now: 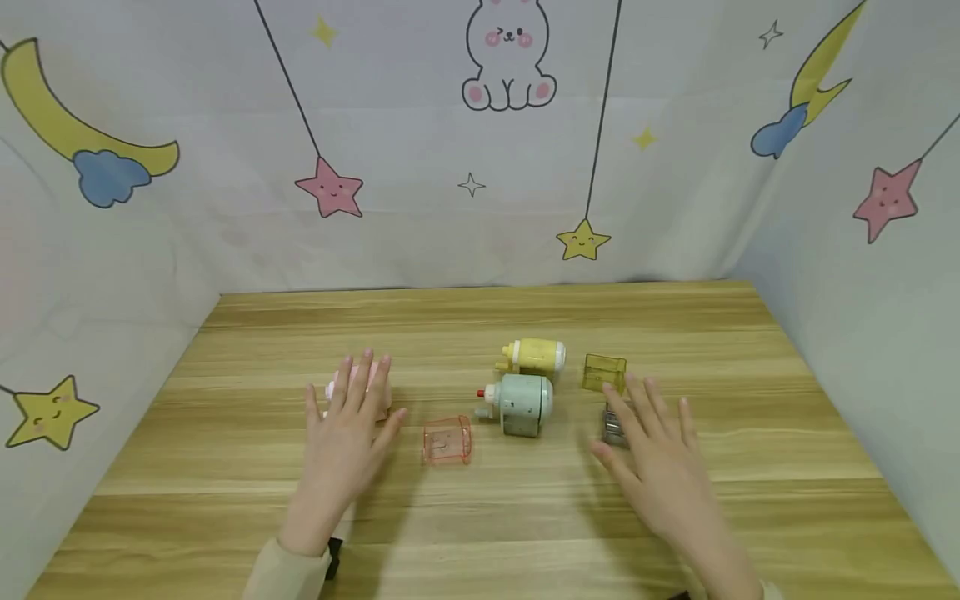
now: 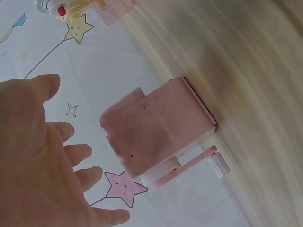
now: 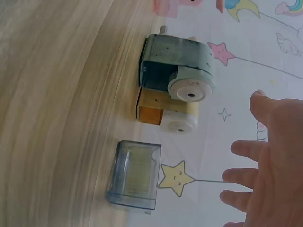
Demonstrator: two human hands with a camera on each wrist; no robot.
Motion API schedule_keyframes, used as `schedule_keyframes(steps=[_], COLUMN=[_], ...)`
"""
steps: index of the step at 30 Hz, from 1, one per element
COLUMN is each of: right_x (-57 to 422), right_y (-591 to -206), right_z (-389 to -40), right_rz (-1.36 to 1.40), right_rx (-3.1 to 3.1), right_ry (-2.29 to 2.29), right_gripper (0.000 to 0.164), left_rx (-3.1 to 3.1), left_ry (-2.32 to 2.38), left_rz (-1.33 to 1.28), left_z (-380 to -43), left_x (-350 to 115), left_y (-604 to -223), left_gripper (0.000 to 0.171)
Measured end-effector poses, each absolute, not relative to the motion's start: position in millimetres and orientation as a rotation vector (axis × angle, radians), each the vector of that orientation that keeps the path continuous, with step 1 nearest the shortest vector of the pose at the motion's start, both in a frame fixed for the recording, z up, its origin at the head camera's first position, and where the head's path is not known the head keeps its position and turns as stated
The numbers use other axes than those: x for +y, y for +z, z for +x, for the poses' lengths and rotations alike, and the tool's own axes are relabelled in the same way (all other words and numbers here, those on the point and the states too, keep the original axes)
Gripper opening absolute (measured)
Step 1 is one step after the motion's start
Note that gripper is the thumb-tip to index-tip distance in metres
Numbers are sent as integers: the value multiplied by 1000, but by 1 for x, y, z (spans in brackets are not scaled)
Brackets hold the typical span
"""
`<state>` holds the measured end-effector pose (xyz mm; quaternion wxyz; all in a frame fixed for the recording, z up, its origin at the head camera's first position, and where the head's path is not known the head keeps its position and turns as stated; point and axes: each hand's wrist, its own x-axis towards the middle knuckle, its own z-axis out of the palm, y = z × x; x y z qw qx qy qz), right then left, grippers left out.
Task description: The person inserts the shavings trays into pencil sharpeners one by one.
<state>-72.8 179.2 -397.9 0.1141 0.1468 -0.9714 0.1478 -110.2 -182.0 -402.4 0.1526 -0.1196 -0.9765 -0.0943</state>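
My left hand (image 1: 343,442) hovers over a pink crank pencil sharpener (image 2: 158,127), fingers spread, palm apart from it in the left wrist view. My right hand (image 1: 663,467) is spread above a clear grey shavings box (image 3: 135,175), partly hiding it in the head view. Between the hands sits a pale green crank pencil sharpener (image 1: 525,404), its crank to the left. Just behind it is a yellow one (image 1: 538,355). A clear red shavings box (image 1: 447,442) lies right of my left hand. Near my right fingertips lies a clear yellow shavings box (image 1: 603,372).
The wooden tabletop (image 1: 480,525) reaches back to a white cloth (image 1: 420,242) printed with stars, moons and a bunny. More of this cloth hangs along the left and right sides.
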Motion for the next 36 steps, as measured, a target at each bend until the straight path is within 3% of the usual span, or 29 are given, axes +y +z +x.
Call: schedule_keyframes(steps=[23, 36], right_x=[155, 136], right_y=[-395, -409], right_z=[-66, -73], right_rz=[615, 795], right_rx=[-2679, -2600], right_ry=[508, 546], right_gripper=[63, 58], left_rx=[-2856, -2899], left_ry=[-301, -299], left_rz=[-391, -430], left_z=[-121, -125], left_x=[-198, -205], left_y=[-409, -407], left_gripper=[69, 87])
